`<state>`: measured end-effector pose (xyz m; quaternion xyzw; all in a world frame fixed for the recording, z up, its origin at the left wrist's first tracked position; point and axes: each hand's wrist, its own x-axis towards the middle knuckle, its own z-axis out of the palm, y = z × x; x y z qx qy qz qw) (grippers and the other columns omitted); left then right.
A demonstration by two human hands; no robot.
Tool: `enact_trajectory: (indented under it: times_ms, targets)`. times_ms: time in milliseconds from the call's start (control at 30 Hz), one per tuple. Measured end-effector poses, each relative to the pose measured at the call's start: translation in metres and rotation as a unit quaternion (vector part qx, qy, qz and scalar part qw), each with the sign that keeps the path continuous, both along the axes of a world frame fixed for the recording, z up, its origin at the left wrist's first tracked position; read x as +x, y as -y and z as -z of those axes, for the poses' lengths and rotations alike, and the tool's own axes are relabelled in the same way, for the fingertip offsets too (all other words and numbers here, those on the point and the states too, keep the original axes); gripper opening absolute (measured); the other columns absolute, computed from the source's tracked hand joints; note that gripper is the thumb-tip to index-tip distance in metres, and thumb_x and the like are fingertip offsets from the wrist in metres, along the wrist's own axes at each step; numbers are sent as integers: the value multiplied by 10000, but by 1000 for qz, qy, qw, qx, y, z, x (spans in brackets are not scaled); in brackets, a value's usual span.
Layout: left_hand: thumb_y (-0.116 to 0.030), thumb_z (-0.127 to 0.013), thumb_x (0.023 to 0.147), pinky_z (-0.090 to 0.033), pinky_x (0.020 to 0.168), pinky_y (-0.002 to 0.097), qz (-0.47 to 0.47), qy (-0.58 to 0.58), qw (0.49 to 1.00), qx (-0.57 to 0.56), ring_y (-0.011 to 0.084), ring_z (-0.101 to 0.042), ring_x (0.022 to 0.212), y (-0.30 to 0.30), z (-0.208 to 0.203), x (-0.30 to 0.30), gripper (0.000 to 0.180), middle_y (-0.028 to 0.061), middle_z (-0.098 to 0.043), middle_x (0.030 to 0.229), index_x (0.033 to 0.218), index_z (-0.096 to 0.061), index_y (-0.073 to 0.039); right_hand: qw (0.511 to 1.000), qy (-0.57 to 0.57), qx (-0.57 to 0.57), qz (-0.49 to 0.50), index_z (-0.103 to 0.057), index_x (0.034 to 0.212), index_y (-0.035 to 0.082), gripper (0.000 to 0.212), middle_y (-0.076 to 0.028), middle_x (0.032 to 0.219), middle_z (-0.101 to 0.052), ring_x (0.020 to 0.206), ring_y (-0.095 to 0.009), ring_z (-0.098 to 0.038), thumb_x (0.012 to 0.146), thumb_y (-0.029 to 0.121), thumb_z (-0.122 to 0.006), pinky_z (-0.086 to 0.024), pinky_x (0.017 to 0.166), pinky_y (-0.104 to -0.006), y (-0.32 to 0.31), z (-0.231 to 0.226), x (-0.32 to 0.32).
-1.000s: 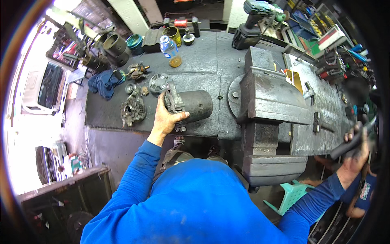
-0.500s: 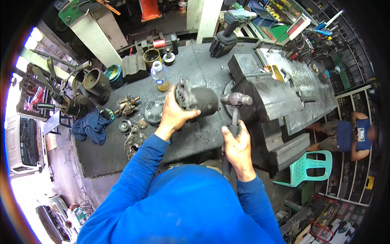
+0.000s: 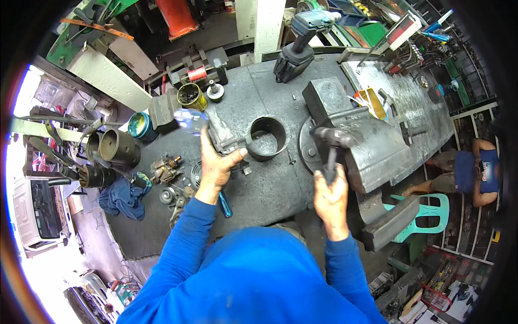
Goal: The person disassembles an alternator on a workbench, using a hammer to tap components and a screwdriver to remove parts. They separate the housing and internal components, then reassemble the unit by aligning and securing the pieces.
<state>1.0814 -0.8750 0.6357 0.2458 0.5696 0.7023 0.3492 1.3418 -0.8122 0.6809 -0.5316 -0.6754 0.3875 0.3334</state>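
My left hand (image 3: 217,168) is closed around a blurred grey metal housing (image 3: 222,132), its far fingers hidden. Just beyond those fingers a clear plastic bottle (image 3: 191,120) looks tilted and smeared by motion. An open dark metal cylinder (image 3: 268,139) stands on the bench to the right of this hand. My right hand (image 3: 331,202) grips a hammer (image 3: 335,139) by its handle, the head up against the view of the large bench vise (image 3: 372,143). Whether the head touches the vise I cannot tell. A bolt (image 3: 291,156) lies between the cylinder and the vise.
Motor parts (image 3: 166,170), a blue cloth (image 3: 127,195) and a blue-handled tool (image 3: 224,205) lie at the left. Behind are a can (image 3: 191,97) and a cordless impact wrench (image 3: 298,54). A person (image 3: 475,171) is at the far right, near a green chair (image 3: 423,218).
The dark cylinder, earlier in my left hand with the housing, now stands apart on the bench. The bottle has tipped. My right hand has moved right with the hammer.
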Motion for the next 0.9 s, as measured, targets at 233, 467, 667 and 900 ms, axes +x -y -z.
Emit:
enact_trajectory:
  times_ms: [233, 467, 667, 900]
  targets:
    - [-333, -996, 607, -434, 1159, 407, 62, -152, 984, 70, 289, -516, 1370, -23, -62, -19, 1338, 168, -513, 1503, 1653, -231, 0, 996, -34, 35, -71, -557, 1253, -59, 343, -179, 800, -701, 662, -240, -664, 998, 127, -691, -530, 654, -381, 3, 5, 8]
    - [-351, -852, 698, -539, 1102, 482, 117, 318, 933, 118, 320, -669, 1241, 92, -31, -2, 1002, 182, -645, 1400, 1554, -453, -13, 972, 151, 88, -159, -644, 1260, -23, 402, -228, 859, -717, 767, -366, -723, 902, 139, -730, -556, 711, -444, 21, 67, 22]
    - [-593, -828, 777, -556, 1079, 596, 7, 405, 884, 233, 405, -659, 1253, 172, 3, 3, 920, 228, -647, 1409, 1460, -581, -28, 914, 297, 168, -220, -670, 1277, 91, 372, -169, 1036, -693, 956, -395, -704, 921, 171, -742, -559, 807, -504, 23, 112, 3]
    - [-597, -734, 873, -554, 1074, 597, -110, 387, 880, 252, 396, -658, 1255, 224, 11, -1, 830, 223, -629, 1434, 1465, -578, -38, 878, 371, 184, -239, -682, 1308, 39, 435, -269, 1272, -634, 1178, -452, -602, 938, 256, -756, -517, 1017, -515, 9, 99, -19]
